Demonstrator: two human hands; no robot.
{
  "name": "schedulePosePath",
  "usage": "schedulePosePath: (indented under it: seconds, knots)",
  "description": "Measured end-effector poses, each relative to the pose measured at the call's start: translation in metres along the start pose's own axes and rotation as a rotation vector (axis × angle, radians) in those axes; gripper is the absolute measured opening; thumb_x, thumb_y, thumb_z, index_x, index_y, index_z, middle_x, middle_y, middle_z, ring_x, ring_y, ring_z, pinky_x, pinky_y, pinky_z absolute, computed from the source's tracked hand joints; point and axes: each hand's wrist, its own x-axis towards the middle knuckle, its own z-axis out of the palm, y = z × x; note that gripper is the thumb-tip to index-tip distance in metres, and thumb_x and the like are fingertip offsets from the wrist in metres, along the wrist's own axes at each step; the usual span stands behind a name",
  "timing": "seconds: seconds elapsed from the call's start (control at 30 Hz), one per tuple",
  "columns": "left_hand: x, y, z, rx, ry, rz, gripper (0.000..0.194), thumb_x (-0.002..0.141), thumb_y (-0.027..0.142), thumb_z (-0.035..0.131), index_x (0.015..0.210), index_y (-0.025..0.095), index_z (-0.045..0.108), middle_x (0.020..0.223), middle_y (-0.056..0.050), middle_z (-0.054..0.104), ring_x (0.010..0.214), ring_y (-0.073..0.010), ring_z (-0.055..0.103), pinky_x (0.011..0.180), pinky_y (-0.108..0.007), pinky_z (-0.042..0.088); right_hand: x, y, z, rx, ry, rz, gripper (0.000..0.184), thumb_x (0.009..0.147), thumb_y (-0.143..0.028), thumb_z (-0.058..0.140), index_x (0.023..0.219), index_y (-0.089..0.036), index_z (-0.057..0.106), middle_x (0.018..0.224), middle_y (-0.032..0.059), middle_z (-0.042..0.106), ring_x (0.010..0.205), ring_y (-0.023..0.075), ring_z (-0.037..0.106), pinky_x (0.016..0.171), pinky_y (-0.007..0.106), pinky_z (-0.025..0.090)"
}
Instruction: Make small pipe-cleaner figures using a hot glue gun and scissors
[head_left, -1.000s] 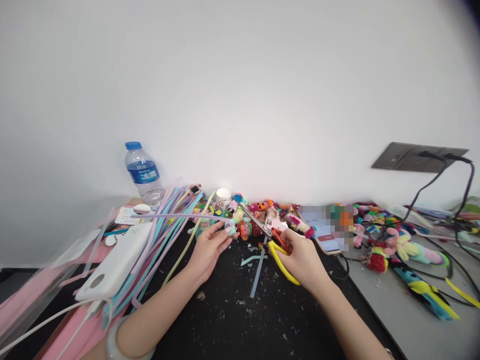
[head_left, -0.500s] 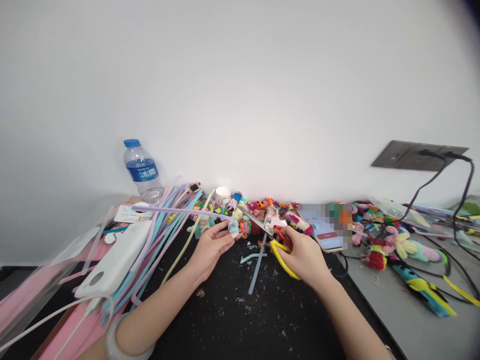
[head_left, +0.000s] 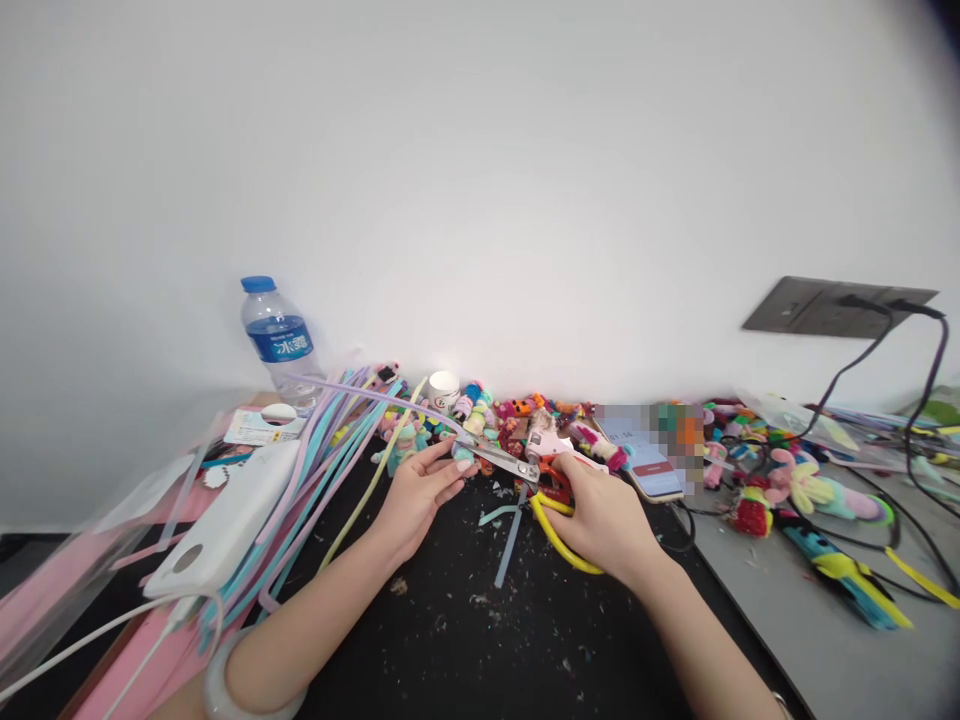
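Between the thumb and fingers of my left hand (head_left: 420,495) is a small light-blue fuzzy piece (head_left: 463,455), mostly hidden by the fingertips. A long lilac pipe cleaner (head_left: 375,394) runs from it up to the left. My right hand (head_left: 600,510) grips scissors (head_left: 506,460) with yellow and red handles. Their blades point left and reach the pipe cleaner right beside the blue piece; whether they have cut it I cannot tell. Under the scissors, a pale blue strip (head_left: 511,550) and a short mint piece (head_left: 495,513) lie on the black mat (head_left: 480,660) among small scraps.
A bundle of pastel pipe cleaners (head_left: 315,510) and a white power bank (head_left: 225,520) with a cable lie left. A water bottle (head_left: 277,340) leans near the wall. Fuzzy figures, a paper cup (head_left: 444,390), a pink glue gun (head_left: 551,440) and a phone (head_left: 652,465) line the back.
The scissors have swung down and left, so their blades now meet the lilac pipe cleaner by my left fingers. The pipe cleaner's far end has tilted upward.
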Motion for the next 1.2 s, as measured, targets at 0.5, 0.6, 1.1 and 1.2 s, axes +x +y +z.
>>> schedulePosePath:
  seconds: [0.5,0.6,1.1,1.2]
  knots:
    - [-0.003,0.002,0.003,0.064,-0.043,-0.033,0.032,0.068,0.017,0.074,0.099,0.016,0.065,0.084,-0.006,0.074,0.077,-0.0126,0.069,0.057,-0.012,0.052,0.0,-0.003,0.005,-0.034,0.053,-0.019,0.023,0.071,-0.043,0.061,0.077,-0.022,0.055,0.067,-0.001,0.063,0.066,0.0175,0.06,0.052,0.024,0.025]
    - [-0.003,0.002,0.003,0.055,-0.038,-0.031,0.034,0.068,0.016,0.074,0.101,0.016,0.065,0.083,-0.006,0.074,0.076,-0.012,0.069,0.057,-0.011,0.052,0.001,-0.004,0.004,-0.034,0.055,-0.018,0.02,0.071,-0.041,0.062,0.076,-0.023,0.056,0.064,-0.0015,0.061,0.064,0.0169,0.06,0.051,0.024,0.024]
    - [-0.003,0.003,0.002,0.05,0.039,0.076,0.043,0.064,0.022,0.077,0.105,0.019,0.064,0.085,-0.004,0.072,0.078,-0.0127,0.068,0.061,-0.014,0.052,0.002,0.002,-0.003,-0.018,0.031,0.106,0.023,0.078,-0.042,0.056,0.069,-0.021,0.051,0.06,-0.0012,0.059,0.055,0.0148,0.054,0.048,0.023,0.021]
    - [-0.001,0.003,-0.001,0.139,0.104,0.209,0.049,0.064,0.025,0.076,0.11,0.018,0.061,0.086,-0.004,0.072,0.083,-0.0156,0.068,0.065,-0.019,0.053,0.001,0.003,-0.012,0.006,-0.023,0.163,0.024,0.076,-0.043,0.057,0.068,-0.02,0.051,0.06,-0.0001,0.058,0.054,0.0152,0.053,0.047,0.023,0.021]
